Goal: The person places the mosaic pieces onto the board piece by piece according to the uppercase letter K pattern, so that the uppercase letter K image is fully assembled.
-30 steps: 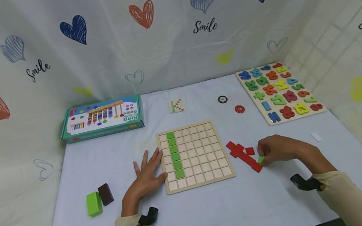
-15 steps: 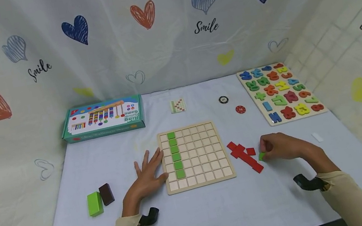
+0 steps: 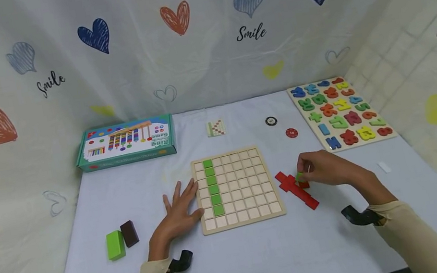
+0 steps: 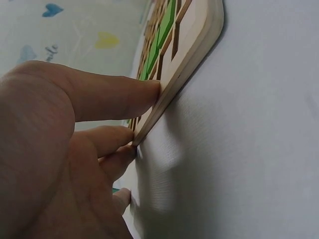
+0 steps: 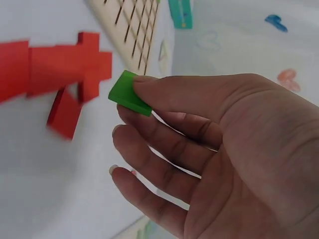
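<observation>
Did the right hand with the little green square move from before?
Yes, the right hand moved left, closer to the wooden board, and slightly forward too.

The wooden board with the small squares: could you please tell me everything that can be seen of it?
The board looks like pale wood: flat, nearly square, with rounded corners and a plain rim around a grid of square cells. Green tiles fill the second column from the left, except its bottom cell; the other columns show none. It lies flat on the white table. The left hand touches its left edge with thumb and fingertips.
</observation>
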{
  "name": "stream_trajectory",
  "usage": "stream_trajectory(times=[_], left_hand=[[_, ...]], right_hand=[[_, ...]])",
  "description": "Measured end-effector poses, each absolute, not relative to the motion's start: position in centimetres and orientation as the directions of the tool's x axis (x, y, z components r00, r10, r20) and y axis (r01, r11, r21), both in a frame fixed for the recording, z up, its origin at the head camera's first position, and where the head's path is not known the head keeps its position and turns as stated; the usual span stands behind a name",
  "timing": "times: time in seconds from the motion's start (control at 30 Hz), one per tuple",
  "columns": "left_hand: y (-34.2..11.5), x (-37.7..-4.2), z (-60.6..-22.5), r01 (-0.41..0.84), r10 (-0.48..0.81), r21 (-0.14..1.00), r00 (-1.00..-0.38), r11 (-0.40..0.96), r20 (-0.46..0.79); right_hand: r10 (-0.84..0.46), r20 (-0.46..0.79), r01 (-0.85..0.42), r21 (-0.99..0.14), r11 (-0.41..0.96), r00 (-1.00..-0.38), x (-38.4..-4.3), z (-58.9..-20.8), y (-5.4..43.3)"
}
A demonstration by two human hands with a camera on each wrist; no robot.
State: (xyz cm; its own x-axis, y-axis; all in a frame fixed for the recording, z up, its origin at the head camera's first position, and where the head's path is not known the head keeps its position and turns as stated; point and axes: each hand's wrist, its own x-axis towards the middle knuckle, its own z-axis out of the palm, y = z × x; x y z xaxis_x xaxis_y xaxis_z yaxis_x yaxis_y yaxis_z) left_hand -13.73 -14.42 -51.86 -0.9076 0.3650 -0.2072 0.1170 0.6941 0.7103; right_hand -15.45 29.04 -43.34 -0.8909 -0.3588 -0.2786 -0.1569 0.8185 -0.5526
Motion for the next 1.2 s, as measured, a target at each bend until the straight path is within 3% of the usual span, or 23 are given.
stream_trajectory(times=[0.3, 0.5, 0.73, 0.97, 1.2], left_hand=[[-14.4, -13.7, -51.9, 0.125, 0.366, 0.717, -0.911, 0.686, -0.192], [-14.5, -13.8, -52.0, 0.117, 0.362, 0.715, -0.91, 0.69, -0.2], [-14.5, -13.8, -51.8, 0.14, 0.373, 0.715, -0.91, 0.685, -0.179], [-14.5, -13.9, -51.9, 0.143, 0.378, 0.702, -0.906, 0.698, -0.192], [-14.5, -13.9, -51.9, 0.131, 0.37, 0.702, -0.907, 0.7, -0.2]], right_hand=[[-0.451, -0.191, -0.27, -0.581, 0.768, -0.872, -15.5, -42.7, 22.2], [-0.573, -0.09, -0.434, -0.561, 0.705, -0.815, -14.9, -43.5, 16.8], [-0.667, -0.101, -0.492, -0.595, 0.635, -0.738, -13.8, -45.6, 11.6], [-0.706, -0.09, -0.562, -0.539, 0.628, -0.703, -13.0, -46.8, 9.5], [-0.685, -0.086, -0.547, -0.535, 0.644, -0.723, -12.6, -47.6, 9.0]])
